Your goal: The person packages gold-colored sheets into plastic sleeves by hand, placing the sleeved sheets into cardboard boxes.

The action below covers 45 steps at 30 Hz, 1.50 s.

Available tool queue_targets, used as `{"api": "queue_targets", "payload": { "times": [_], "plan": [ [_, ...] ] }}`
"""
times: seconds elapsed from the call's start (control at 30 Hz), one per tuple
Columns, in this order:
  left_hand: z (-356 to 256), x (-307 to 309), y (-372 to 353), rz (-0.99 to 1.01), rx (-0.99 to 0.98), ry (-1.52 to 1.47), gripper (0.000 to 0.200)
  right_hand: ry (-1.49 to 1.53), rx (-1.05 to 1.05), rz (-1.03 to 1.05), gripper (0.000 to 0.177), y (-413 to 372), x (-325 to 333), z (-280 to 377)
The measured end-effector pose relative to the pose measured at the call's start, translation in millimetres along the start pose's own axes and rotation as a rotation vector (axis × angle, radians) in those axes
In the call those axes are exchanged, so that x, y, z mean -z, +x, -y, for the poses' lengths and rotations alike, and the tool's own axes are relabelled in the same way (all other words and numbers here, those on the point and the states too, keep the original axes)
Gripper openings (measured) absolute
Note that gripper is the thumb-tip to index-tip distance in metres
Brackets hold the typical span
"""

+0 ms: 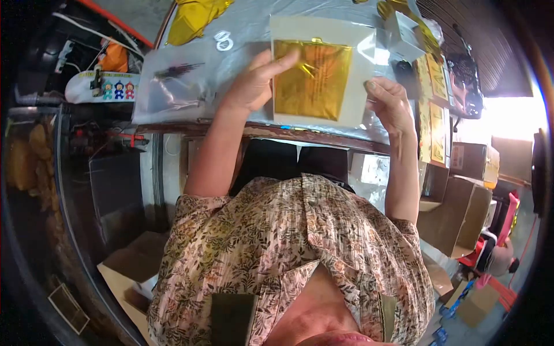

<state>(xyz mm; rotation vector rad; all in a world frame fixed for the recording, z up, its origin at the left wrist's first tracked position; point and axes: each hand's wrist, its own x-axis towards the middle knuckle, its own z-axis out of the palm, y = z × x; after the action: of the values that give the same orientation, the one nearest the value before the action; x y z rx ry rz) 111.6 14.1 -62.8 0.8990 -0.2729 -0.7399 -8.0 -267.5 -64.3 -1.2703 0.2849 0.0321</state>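
A flat clear plastic bag (360, 69) with a pale backing spans the space between my hands above the table. Inside or on it lies a shiny gold foil packet (314, 86), with a small tab at its top edge. My left hand (259, 81) grips the bag's left side, thumb stretched over the front toward the gold packet and the other fingers partly hidden. At the right edge, my right hand (389, 101) pinches the bag between thumb and curled fingers. To the left, a stack of clear plastic sleeves (173, 86) lies on the table.
On the silvery table cover (251, 29) are white rings (223, 41) and gold foil (196, 20). A white box (404, 36) stands at the back right, near yellow printed boxes (437, 81). Cardboard boxes (456, 216) stand at right; a glass-fronted cabinet (34, 150) is at left.
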Motion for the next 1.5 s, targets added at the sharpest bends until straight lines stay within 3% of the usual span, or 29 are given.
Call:
{"api": "queue_targets", "payload": {
  "times": [0.27, 0.37, 0.43, 0.67, 0.83, 0.9, 1.0, 1.03, 1.07, 1.13, 1.17, 1.2, 1.27, 1.33, 1.37, 1.43, 1.5],
  "plan": [
    [17.3, 24.6, 5.2, 0.105, 0.122, -0.009, 0.050, -0.017, -0.067, -0.027, 0.014, 0.7, 3.2, -5.9],
    [17.3, 12.2, 1.5, 0.118, 0.109, -0.051, 0.053, -0.020, -0.072, -0.097, 0.014, 0.6, -7.1, -6.0],
    [17.3, 4.7, -2.4, -0.023, 0.048, -0.096, 0.045, -0.007, -0.047, -0.142, 0.013, 1.4, -9.6, -7.6],
    [22.4, 12.4, 2.1, 0.077, 0.030, -0.248, 0.054, -0.039, -0.022, -0.154, 0.012, 9.9, -7.4, -10.1],
    [28.2, 15.5, -8.4, 0.020, 0.100, 0.024, 0.049, 0.026, -0.015, -0.183, 0.013, 13.4, -5.7, -11.7],
    [41.9, 22.8, -6.6, -0.118, 0.024, 0.055, 0.043, 0.015, -0.028, -0.148, 0.013, 15.8, 1.9, -15.7],
    [50.5, 47.8, -15.9, -0.031, 0.154, -0.058, 0.040, -0.062, -0.013, -0.127, 0.013, 8.5, -6.4, -1.4],
    [14.0, 34.6, -28.6, -0.038, 0.333, 0.309, 0.042, -0.079, -0.008, -0.141, 0.013, 4.4, -12.4, 4.7],
    [6.4, 63.9, -21.8, -0.027, 0.336, 0.314, 0.042, -0.075, -0.002, -0.151, 0.013, 3.5, -9.6, 13.1],
    [4.0, 122.9, -0.7, 0.342, 0.043, 0.207, 0.046, -0.292, 0.005, 0.048, 0.014, 6.5, -3.8, 24.9],
    [-6.6, 105.2, 4.0, 0.340, 0.045, 0.208, 0.046, -0.312, 0.014, 0.102, 0.015, 11.6, -2.6, 25.9],
    [-29.3, 67.2, 13.1, 0.232, -0.049, 0.391, 0.049, -0.313, 0.017, 0.107, 0.015, 18.9, -3.6, 28.1],
    [-56.8, 24.0, 29.7, 0.114, -0.149, 0.575, 0.052, -0.533, -0.007, 0.216, 0.017, 31.7, -11.7, 32.6],
    [-69.5, 8.9, 52.1, 0.348, -0.057, 0.826, 0.057, -0.584, 0.001, 0.245, 0.017, 40.2, -26.8, 42.5],
    [-66.9, 3.5, 57.5, 0.345, -0.061, 0.830, 0.057, -0.633, 0.002, 0.268, 0.018, 42.1, -31.7, 47.9],
    [-64.3, -4.0, 66.6, 0.332, 0.152, 0.635, 0.046, -0.603, 0.009, 0.261, 0.019, 42.4, -33.5, 61.6],
    [-61.7, 2.3, 67.4, 0.295, 0.081, 0.530, 0.042, -0.569, 0.016, 0.242, 0.021, 40.6, -24.3, 68.6]
  ]
}}
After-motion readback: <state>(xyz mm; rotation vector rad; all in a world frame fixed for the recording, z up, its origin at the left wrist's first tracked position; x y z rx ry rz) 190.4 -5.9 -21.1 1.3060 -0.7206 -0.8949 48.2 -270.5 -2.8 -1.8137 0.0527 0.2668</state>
